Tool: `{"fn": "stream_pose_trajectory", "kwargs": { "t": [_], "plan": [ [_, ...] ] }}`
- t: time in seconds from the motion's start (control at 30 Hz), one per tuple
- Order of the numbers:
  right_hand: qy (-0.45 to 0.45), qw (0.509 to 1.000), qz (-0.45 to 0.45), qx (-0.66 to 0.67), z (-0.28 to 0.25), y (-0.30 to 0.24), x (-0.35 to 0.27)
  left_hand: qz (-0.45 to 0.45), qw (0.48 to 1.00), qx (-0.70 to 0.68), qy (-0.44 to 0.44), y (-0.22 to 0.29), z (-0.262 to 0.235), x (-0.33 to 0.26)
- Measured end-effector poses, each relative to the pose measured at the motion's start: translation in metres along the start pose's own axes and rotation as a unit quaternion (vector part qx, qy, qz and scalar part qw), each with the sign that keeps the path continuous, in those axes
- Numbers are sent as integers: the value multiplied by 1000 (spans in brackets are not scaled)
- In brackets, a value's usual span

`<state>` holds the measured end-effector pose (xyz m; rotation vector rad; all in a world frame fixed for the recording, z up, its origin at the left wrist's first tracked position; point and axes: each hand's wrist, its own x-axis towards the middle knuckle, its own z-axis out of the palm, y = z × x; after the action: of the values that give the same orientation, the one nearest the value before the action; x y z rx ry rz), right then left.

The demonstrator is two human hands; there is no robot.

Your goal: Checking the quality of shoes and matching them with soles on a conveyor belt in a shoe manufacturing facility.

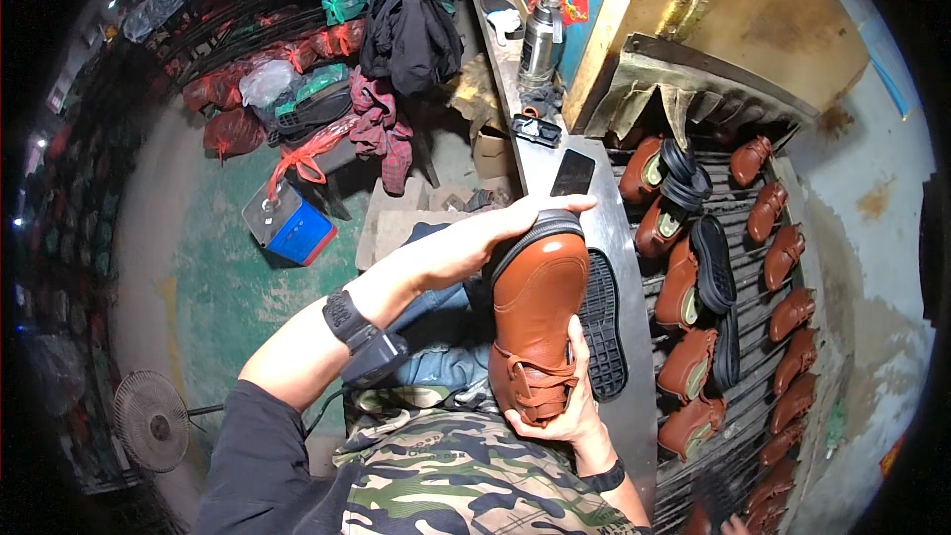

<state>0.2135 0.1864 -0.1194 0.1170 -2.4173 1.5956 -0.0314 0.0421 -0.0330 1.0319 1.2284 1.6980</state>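
I hold a brown leather lace-up shoe (540, 297) upright in front of me, its toe pointing away and its laces near my body. My left hand (510, 228) grips the toe end, where a black sole edge shows round the rim. My right hand (570, 411) wraps the heel end, its thumb lying along the side by the laces. Beneath and right of the shoe, a loose black treaded sole (601, 327) lies on the metal bench (634, 386). The shoe's underside is hidden from me.
Right of the bench, a slatted conveyor (748, 307) carries several brown shoe uppers (783, 256) and black soles (713, 263). A blurred hand (733, 527) shows at its near end. A phone (574, 172) and a steel flask (539, 45) stand farther along. A fan (152, 420) is at left.
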Motion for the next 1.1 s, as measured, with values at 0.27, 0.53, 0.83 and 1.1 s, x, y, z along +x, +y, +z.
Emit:
{"fn": "stream_pose_trajectory", "kwargs": {
  "t": [0.27, 0.53, 0.83, 1.1],
  "plan": [
    [-47, 995, -45, -77, -7, -2, 7, -21, 967, 241, 76, 11, 10, -28],
    [57, 939, 19, 340, -21, -3, 74, 16, 978, 130, 160, -7, 22, -50],
    [-54, 961, -51, 268, -28, 20, 144, -1, 984, 43, 174, -16, 26, -60],
    [118, 948, 157, 250, 2, 51, 93, -71, 994, 32, 78, -26, 2, -67]
  ]
}}
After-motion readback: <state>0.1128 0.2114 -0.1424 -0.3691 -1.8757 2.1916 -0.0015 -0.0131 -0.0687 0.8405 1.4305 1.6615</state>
